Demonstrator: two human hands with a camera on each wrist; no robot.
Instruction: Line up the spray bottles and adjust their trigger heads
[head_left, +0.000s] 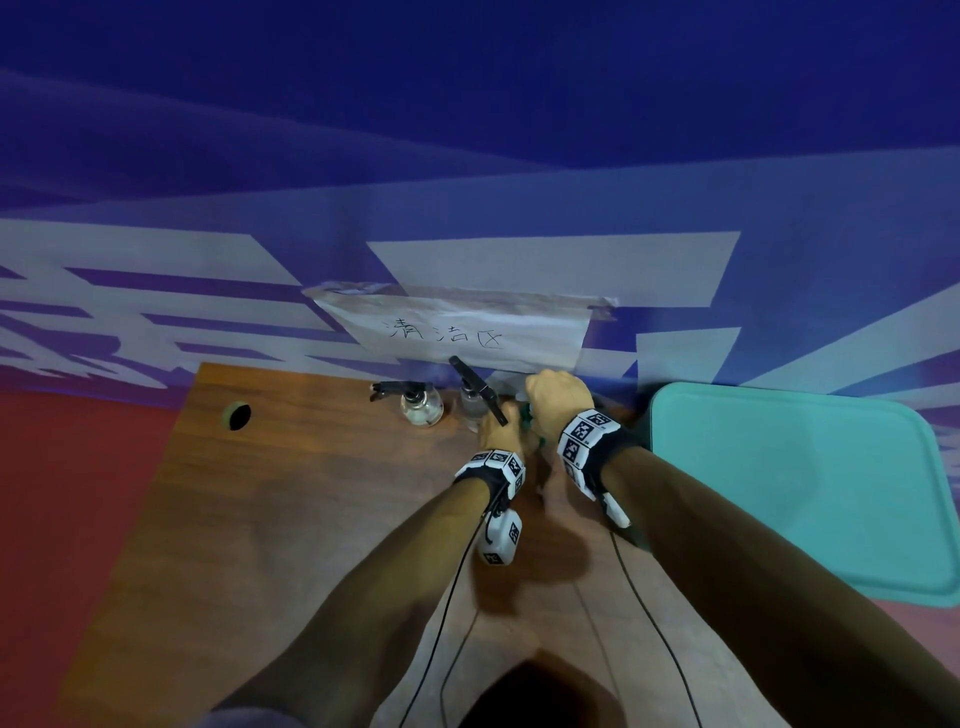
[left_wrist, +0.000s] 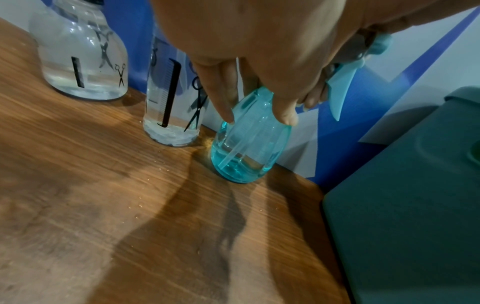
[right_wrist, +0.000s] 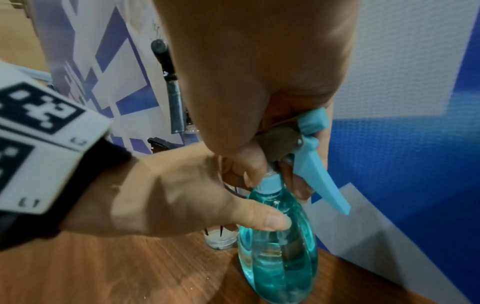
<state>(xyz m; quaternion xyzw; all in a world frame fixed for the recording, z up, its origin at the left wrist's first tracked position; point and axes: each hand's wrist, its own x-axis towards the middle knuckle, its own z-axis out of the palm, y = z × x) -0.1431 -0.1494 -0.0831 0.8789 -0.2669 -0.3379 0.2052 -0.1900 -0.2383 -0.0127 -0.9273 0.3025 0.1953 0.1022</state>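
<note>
Teal spray bottle (right_wrist: 279, 246) upright; my left hand (right_wrist: 166, 197) wraps body, my right hand (right_wrist: 259, 86) directly above, clenched round spray head (right_wrist: 306, 131).

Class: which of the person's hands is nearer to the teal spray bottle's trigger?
Right. The right hand grips the spray head beside the trigger; the left hand holds the teal spray bottle lower down.

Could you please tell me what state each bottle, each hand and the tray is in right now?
Teal spray bottle: upright on the wooden table, partly filled, sprayer head on.
Left hand: grips the teal bottle's body.
Right hand: grips the bottle's sprayer head.
Two clear spray bottles: upright, untouched, a little liquid inside.
Teal tray: lies flat beside the table.
</note>
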